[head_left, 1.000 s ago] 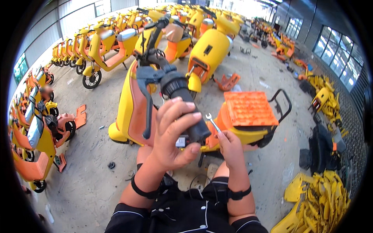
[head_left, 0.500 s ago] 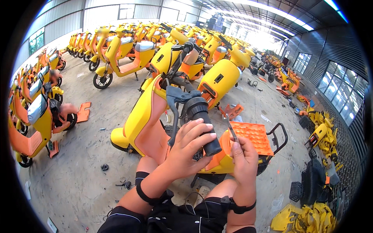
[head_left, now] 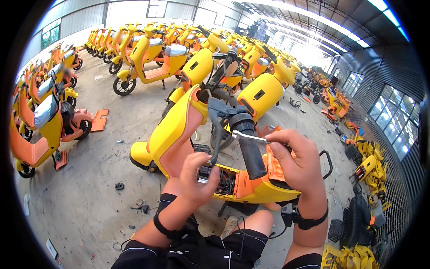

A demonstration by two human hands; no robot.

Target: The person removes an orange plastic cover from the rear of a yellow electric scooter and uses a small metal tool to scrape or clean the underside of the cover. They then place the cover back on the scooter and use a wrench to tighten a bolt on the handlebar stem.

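Head view, right hand: the right hand (head_left: pixel 298 163) is clenched around a slim silver metal wrench (head_left: pixel 249 136), whose shaft sticks out to the left from between thumb and fingers.
Head view, wrench tip: it lies against the upper end of the black rubber handlebar grip (head_left: pixel 251 148), just below the black brake lever (head_left: pixel 217 130); whether it sits on a fastener cannot be told.
Head view, left hand: the left hand (head_left: pixel 198 177) is curled over a small dark part with a pale face (head_left: pixel 204 174) at the edge of the open floor well; fingertips pinch it, thumb on the right side.
Head view, scooter: the yellow and orange electric scooter (head_left: pixel 177 127) stands right in front of the person, its front panel on the left, its handlebar leaning toward the camera.
Head view, open well: the scooter's orange footboard cavity (head_left: pixel 230 181) is uncovered, with dark wiring visible inside, just right of the left hand.
Head view, wrists: each forearm wears a black wrist strap (head_left: pixel 162 224).
Head view, floor: the grey concrete floor (head_left: pixel 89 179) carries small dark scraps near the left forearm.
Head view, surroundings: rows of yellow scooters (head_left: pixel 148 49) fill the hall behind; a heap of yellow body panels (head_left: pixel 347 258) lies at lower right.
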